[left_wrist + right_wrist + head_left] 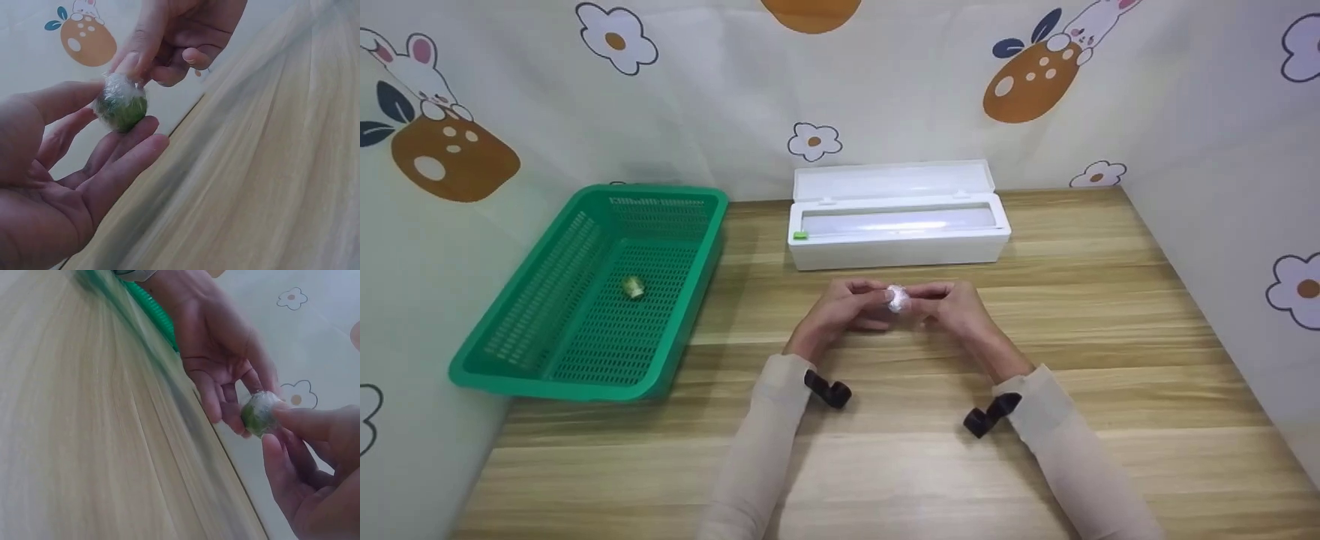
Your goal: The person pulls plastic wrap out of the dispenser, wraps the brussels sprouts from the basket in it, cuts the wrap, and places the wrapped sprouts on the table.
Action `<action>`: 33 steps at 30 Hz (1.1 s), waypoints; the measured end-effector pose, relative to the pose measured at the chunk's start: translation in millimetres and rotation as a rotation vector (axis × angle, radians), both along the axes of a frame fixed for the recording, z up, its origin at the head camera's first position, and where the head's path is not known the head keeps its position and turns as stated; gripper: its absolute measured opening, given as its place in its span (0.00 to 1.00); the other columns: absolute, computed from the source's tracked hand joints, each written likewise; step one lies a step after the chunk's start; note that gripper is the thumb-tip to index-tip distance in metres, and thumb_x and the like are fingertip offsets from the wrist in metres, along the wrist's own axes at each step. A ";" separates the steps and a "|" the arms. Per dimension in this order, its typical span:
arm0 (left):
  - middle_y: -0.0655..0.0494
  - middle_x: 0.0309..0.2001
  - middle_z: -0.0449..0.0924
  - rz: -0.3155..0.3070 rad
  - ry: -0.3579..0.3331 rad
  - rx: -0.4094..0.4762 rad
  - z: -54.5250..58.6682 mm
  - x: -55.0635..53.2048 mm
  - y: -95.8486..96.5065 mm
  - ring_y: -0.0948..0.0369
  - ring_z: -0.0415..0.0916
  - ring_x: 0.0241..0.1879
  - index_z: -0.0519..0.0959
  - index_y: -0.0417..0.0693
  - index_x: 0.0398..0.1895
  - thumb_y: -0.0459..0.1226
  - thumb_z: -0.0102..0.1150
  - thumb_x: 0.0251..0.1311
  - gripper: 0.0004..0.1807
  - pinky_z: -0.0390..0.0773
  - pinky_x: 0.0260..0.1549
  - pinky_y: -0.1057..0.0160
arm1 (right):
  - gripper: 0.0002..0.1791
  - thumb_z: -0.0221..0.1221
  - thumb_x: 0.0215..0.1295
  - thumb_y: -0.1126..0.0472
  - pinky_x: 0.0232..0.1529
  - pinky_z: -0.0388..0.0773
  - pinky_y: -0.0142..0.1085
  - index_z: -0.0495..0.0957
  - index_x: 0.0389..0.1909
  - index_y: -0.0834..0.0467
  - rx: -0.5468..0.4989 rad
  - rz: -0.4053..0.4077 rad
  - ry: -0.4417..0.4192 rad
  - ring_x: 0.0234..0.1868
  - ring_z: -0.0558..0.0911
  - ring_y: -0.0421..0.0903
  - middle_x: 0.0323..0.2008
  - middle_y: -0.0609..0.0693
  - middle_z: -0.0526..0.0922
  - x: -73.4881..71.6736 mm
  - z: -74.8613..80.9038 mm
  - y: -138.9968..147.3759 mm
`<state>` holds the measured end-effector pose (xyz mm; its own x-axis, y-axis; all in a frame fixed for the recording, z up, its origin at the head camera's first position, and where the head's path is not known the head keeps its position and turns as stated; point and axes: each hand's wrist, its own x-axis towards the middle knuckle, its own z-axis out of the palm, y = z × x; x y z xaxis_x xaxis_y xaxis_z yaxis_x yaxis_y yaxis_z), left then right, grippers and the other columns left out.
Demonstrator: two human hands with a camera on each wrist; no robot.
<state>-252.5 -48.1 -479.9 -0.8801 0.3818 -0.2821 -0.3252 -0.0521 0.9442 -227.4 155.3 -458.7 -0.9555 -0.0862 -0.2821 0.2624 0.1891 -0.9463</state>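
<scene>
A small round green thing wrapped in clear cling film (pixel 897 298) is held between both hands over the middle of the table. My left hand (pixel 842 309) pinches it between thumb and fingers from the left. From the other side, my right hand (pixel 960 309) grips it with thumb and fingertips. In the left wrist view the film on the green ball (pixel 122 107) is bunched and whitish on top, with green showing below. The right wrist view shows the same wrapped ball (pixel 259 415); what exactly is inside cannot be told.
Behind the hands stands a white cling film dispenser (pixel 896 253), lid raised, with a green slider (pixel 800 235) at its left end. At left, a green plastic basket (pixel 682 330) holds one small yellowish-green piece (pixel 633 287). Patterned cloth (pixel 697 97) surrounds the wooden table (pixel 1110 300).
</scene>
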 end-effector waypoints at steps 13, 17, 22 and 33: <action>0.42 0.53 0.85 -0.069 0.037 -0.028 5.4 1.4 2.5 0.57 0.86 0.43 0.81 0.36 0.55 0.30 0.68 0.58 0.20 0.86 0.47 0.54 | 0.08 0.69 0.60 0.62 0.32 0.85 0.34 0.88 0.40 0.58 -0.099 -0.077 -0.078 0.32 0.85 0.42 0.32 0.44 0.88 -1.0 3.0 3.4; 0.41 0.53 0.85 -0.078 0.061 -0.040 2.9 1.9 2.5 0.57 0.87 0.42 0.80 0.35 0.56 0.30 0.68 0.59 0.20 0.86 0.45 0.55 | 0.08 0.69 0.59 0.64 0.30 0.84 0.31 0.88 0.40 0.58 -0.108 -0.085 -0.086 0.32 0.85 0.41 0.32 0.44 0.88 -2.1 0.6 3.1; 0.42 0.53 0.84 -0.041 0.021 -0.011 1.1 0.0 3.1 0.57 0.86 0.42 0.80 0.36 0.57 0.28 0.67 0.58 0.21 0.87 0.44 0.53 | 0.13 0.69 0.62 0.58 0.31 0.84 0.31 0.86 0.45 0.59 -0.093 -0.061 -0.109 0.37 0.84 0.42 0.36 0.43 0.87 -3.4 1.9 3.6; 0.46 0.52 0.86 -0.050 0.158 -0.072 1.7 -1.3 1.0 0.63 0.84 0.44 0.82 0.38 0.53 0.30 0.70 0.54 0.21 0.82 0.48 0.66 | 0.30 0.66 0.64 0.45 0.33 0.86 0.34 0.78 0.59 0.61 -0.130 0.069 -0.250 0.41 0.86 0.44 0.39 0.47 0.89 -3.4 0.7 9.9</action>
<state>-253.8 -47.1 -478.2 -0.8962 0.4099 -0.1699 -0.1728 0.0302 0.9845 -230.8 165.2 -458.0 -0.8484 -0.1996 -0.4904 0.4812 0.0956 -0.8714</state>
